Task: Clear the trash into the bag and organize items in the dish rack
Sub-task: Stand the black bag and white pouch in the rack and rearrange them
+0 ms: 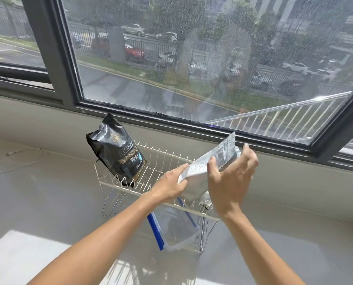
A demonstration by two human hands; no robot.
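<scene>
Pale grey ledge (48, 202) under window carries white wire dish rack (130, 185); thin cable (19, 159) at far left.

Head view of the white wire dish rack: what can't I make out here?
- Trash bag: nowhere in the head view.
- Silver foil pouch: lower end hidden by the right hand and left hand; label print too small.
- Clear plastic container with blue clips: contents unclear behind the white wire dish rack.
- Black coffee bag: base hidden by tines.
</scene>
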